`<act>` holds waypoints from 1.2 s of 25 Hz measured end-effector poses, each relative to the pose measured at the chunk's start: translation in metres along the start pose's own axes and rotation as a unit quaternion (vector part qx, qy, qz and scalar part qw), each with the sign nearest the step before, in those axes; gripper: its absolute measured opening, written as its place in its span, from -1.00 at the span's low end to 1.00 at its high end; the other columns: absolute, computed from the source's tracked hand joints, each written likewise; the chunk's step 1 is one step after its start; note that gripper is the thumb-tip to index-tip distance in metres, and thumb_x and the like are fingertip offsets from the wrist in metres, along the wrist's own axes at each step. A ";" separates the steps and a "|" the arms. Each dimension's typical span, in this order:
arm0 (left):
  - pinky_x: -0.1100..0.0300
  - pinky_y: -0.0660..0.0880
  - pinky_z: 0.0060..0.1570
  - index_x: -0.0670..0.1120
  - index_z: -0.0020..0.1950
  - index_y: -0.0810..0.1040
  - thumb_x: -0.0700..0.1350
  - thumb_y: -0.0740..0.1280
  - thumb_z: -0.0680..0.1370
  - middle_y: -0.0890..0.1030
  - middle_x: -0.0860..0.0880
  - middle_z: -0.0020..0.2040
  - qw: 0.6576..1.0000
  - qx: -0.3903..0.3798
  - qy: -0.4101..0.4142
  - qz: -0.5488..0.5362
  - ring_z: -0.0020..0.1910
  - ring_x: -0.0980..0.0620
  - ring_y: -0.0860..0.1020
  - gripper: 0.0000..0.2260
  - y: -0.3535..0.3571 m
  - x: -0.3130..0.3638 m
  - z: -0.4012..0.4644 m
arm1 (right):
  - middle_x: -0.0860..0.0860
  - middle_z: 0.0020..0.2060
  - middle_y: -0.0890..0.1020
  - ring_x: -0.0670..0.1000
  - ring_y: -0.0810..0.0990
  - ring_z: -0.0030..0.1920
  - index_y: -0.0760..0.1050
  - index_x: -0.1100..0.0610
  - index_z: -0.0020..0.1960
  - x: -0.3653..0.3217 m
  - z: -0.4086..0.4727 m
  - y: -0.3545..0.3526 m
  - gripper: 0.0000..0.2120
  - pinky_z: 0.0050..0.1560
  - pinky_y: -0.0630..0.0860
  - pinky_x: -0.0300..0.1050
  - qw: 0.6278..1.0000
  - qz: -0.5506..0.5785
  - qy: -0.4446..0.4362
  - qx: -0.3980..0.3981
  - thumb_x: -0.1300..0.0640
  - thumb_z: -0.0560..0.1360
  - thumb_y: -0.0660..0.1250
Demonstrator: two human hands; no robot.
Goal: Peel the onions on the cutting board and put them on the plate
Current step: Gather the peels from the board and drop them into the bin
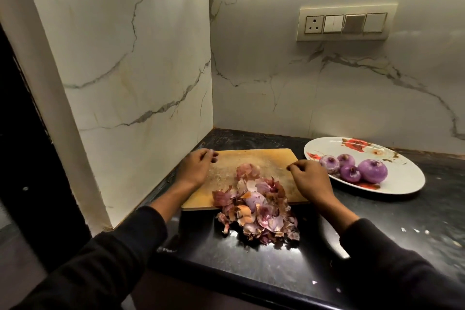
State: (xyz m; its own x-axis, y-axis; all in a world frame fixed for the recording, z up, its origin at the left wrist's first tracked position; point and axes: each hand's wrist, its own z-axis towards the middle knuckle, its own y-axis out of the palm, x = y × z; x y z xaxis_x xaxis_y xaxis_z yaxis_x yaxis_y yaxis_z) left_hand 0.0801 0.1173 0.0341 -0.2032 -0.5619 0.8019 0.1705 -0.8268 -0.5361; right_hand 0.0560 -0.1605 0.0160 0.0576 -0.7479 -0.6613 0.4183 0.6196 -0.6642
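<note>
1. Four peeled onions (354, 170) are lying together on the flowered plate (402, 178), just right of the right hand (308, 175).
2. Both hands are hovering over the cutting board (251, 158), fingers loosely curled and holding nothing; the left hand (196, 166) is sitting at the board's far left corner.
3. A pile of onion skins (256, 209) is spilling from the board's near edge onto the black countertop (251, 259).
4. Marble walls are meeting in the corner behind, with a switch panel (346, 22) above the plate.

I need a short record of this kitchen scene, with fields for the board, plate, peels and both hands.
board: wooden, on black counter
plate: white, flowered, right of board, holds four peeled onions
peels: heap across board's near edge
left hand: at board's left edge, fingers curled
right hand: over board's right side, fingers curled
</note>
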 end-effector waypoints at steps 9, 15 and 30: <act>-0.11 0.33 0.44 -0.08 0.56 0.26 0.09 0.25 0.65 0.39 -0.15 0.51 0.974 -0.022 -0.191 0.116 0.46 -0.20 0.38 -0.48 0.006 -0.027 0.010 | 0.13 0.26 0.57 0.20 0.54 0.22 0.42 0.14 0.40 0.022 0.046 0.019 -0.52 0.25 0.51 0.15 0.978 -0.070 0.170 -0.103 0.00 0.53 0.25; -0.14 0.52 0.25 -0.02 0.42 0.47 -0.01 0.31 0.56 0.58 -0.11 0.31 0.981 0.103 -0.167 0.005 0.25 -0.18 0.55 -0.58 0.010 -0.037 0.008 | 0.18 0.09 0.59 0.20 0.57 0.10 0.47 0.24 0.21 0.032 0.049 0.023 -0.65 0.15 0.54 0.16 0.981 -0.018 0.190 -0.042 0.02 0.56 0.30; 0.04 0.60 0.17 -0.01 0.26 0.61 -0.32 0.37 0.58 0.68 0.04 0.12 0.923 0.200 -0.002 -0.327 0.14 0.03 0.64 -0.68 -0.041 0.001 0.008 | 0.12 0.13 0.63 0.08 0.63 0.09 0.44 0.12 0.24 -0.012 0.034 -0.019 -0.77 0.08 0.62 0.06 0.901 0.414 0.047 0.122 0.09 0.62 0.31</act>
State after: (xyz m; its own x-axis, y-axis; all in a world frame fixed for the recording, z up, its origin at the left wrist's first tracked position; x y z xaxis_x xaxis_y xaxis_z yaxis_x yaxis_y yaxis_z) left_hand 0.0807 0.1513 0.0591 -0.3856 0.0556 0.9210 0.3551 -0.9124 0.2038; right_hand 0.0778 -0.1713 0.0483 0.3693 -0.0239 -0.9290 0.4545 0.8766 0.1582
